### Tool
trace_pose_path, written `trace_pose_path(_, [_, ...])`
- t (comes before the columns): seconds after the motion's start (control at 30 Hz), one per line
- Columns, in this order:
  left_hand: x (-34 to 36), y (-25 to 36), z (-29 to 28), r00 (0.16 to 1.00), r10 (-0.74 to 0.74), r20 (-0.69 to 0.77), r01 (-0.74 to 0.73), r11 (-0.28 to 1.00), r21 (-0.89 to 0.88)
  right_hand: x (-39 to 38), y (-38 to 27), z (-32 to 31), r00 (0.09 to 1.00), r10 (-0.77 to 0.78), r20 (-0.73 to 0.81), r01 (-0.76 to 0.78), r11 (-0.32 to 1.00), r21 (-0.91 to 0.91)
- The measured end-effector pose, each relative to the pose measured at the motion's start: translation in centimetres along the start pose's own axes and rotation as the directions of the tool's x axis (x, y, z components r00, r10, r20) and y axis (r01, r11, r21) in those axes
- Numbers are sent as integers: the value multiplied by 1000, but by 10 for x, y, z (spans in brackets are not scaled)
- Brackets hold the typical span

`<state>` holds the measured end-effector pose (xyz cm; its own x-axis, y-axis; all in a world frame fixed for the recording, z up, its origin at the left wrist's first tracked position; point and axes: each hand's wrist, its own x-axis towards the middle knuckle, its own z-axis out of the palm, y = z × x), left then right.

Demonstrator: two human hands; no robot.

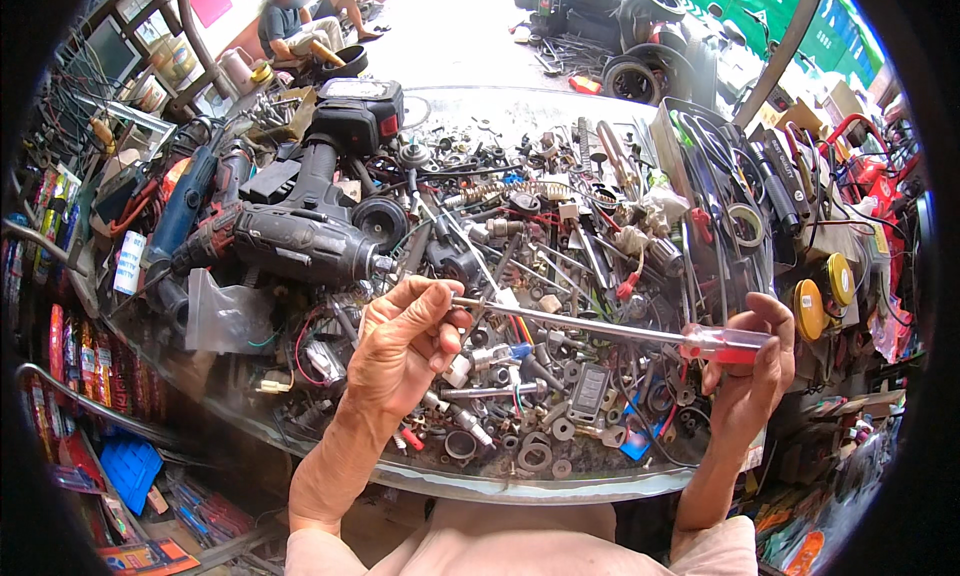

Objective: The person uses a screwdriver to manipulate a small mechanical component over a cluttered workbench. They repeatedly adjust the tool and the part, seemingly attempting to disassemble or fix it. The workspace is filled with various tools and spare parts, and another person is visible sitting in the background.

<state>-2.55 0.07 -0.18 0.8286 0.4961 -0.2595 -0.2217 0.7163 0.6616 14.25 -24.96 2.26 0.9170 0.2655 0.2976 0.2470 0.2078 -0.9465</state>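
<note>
My right hand (752, 361) is closed round the clear and red handle of a screwdriver (610, 328), whose long metal shaft runs leftward, almost level, above the bench. At the shaft's far end, my left hand (405, 336) pinches what looks like a small screw (468, 302) between thumb and fingers. The screw's wider end appears to meet the screwdriver tip, though the exact contact is too small to make out. Beneath both hands lies a dense spread of loose hardware: washers (534, 457), a spark plug (470, 425) and a bolt-like metal rod (492, 391).
A black cordless impact wrench (300, 241) lies left of my left hand, beside a blue power tool (190, 201). At the right stands a tool bin (690, 141) with a tape roll (745, 225). The bench's curved front edge (540, 488) is near me. A person (290, 31) sits far left.
</note>
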Motion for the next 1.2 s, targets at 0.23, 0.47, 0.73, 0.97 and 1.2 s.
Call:
trace_pose_path(0.23, [1, 1, -1, 999, 27, 23, -26, 999, -25, -1, -4, 4, 999, -6, -37, 4, 999, -45])
trace_pose_path(0.47, [1, 1, -3, 1000, 25, 15, -24, 999, -25, 2, -3, -6, 987, 159, 5, -159, 985, -62])
trace_pose_path(0.73, [1, 0, -3, 999, 28, 16, -28, 1000, -13, -2, -3, 8, 1000, -18, 25, 18, 1000, -15])
trace_pose_path(0.97, [2, 0, -4, 999, 30, 17, -30, 999, -27, 0, -3, -11, 987, 157, 28, -152, 978, -142])
trace_pose_path(1.2, [0, 0, -3, 1000, 12, 28, -12, 1000, -8, 0, -5, 8, 998, 55, -19, -53, 995, 79])
